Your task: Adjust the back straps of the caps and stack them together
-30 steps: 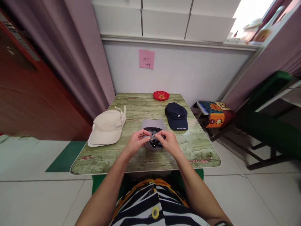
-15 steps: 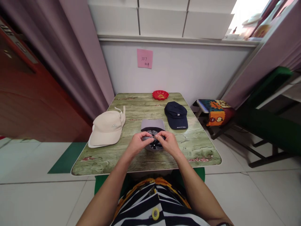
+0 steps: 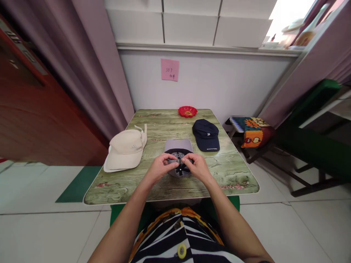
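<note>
A grey baseball cap (image 3: 178, 144) lies upside down near the table's front, its brim pointing away from me and its dark inside showing. My left hand (image 3: 161, 168) is over the cap's left side, thumb and forefinger pinched at what looks like its strap. From the right, my right hand (image 3: 198, 168) pinches the same small area, fingertips close to the left ones. The fingers partly hide the strap. A navy cap (image 3: 205, 134) rests to the right, crown up. On the left, a cream cap (image 3: 124, 149) with loose strap ends sits on a white cap (image 3: 106, 168).
A red scalloped dish (image 3: 187, 111) stands at the back of the green wood-patterned table (image 3: 153, 126). A wall with a pink note (image 3: 170, 69) is behind it. To the right are a stool with a colourful cloth (image 3: 252, 137) and a green chair (image 3: 309, 146).
Both hands remain at the cap, with my fingertips slightly farther apart. The whole view has shifted down a little; the caps keep their places on the table.
</note>
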### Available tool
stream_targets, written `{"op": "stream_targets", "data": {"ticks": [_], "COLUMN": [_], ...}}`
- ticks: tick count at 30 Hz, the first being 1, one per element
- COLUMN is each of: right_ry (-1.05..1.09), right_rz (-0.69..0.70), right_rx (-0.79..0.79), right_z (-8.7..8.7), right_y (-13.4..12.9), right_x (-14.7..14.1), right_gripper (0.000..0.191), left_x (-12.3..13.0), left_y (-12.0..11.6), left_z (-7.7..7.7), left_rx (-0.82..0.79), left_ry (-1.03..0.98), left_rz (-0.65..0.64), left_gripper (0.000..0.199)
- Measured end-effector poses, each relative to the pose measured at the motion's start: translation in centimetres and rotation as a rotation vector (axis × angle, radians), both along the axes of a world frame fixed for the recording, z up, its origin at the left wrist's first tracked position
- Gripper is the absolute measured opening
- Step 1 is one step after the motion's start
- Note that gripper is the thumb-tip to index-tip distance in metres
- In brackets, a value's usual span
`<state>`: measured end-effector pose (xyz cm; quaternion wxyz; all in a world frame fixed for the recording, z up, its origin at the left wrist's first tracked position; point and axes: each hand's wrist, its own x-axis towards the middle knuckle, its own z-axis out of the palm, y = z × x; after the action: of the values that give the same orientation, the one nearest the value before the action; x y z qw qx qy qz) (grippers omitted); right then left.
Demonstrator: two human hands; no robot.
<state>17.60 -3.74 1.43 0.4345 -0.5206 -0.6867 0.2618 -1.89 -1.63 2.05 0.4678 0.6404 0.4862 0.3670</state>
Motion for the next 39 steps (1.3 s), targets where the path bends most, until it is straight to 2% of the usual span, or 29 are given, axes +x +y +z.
{"op": "stream_targets", "data": {"ticks": [3,5,8,11,19,23,27,31,32,34,36,37,39], "right_ry": [0.023,0.024,0.027,0.033,0.027,0.09,0.142,0.224,0.241,0.262,0.262,0.259,0.259], "right_rz": [0.0,-0.001,0.017,0.016,0.021,0.036,0.067,0.071,0.076,0.095,0.122,0.136,0.155], "right_rx": [0.001,0.005,0.01,0.012,-0.004,-0.01,-0.057,-0.092,-0.097,-0.1,-0.098,-0.096,-0.091], "right_z": [0.2,0.2,0.3,0.3,-0.2,-0.5,-0.7,-0.8,-0.8,-0.8,-0.7,-0.7,-0.4], "right_y": [0.1,0.1,0.2,0.3,0.5,0.7,0.6,0.5,0.5,0.5,0.5,0.5,0.5], "right_x": [0.2,0.1,-0.1,-0.2,0.4,0.7,1.1,1.6,1.7,1.8,1.8,1.8,1.8], "right_gripper": [0.022,0.022,0.022,0.022,0.02,0.019,0.019,0.022,0.022,0.022,0.022,0.022,0.021], "left_x": [-0.4,-0.4,0.1,0.6,-0.3,-0.1,-0.6,-2.3,-2.7,-3.1,-3.2,-3.1,-2.8], "left_y": [0.2,0.1,-0.2,-0.3,0.4,0.6,0.7,1.4,1.7,2.3,3.0,3.3,3.8], "left_z": [0.2,0.6,1.2,1.3,1.2,2.0,2.2,0.9,0.3,-1.1,-2.4,-3.0,-3.8], "left_rx": [0.141,0.24,0.315,0.269,0.122,0.092,0.072,0.191,0.247,0.369,0.431,0.434,0.423], "left_ry": [0.041,0.066,0.145,0.228,0.224,0.211,0.224,0.22,0.261,0.409,0.569,0.627,0.696], "left_rz": [0.19,0.227,0.058,-0.074,-0.125,-0.218,-0.301,-0.167,-0.127,-0.086,-0.093,-0.113,-0.169], "left_gripper": [0.028,0.028,0.024,0.02,0.022,0.021,0.029,0.034,0.036,0.052,0.068,0.069,0.06]}}
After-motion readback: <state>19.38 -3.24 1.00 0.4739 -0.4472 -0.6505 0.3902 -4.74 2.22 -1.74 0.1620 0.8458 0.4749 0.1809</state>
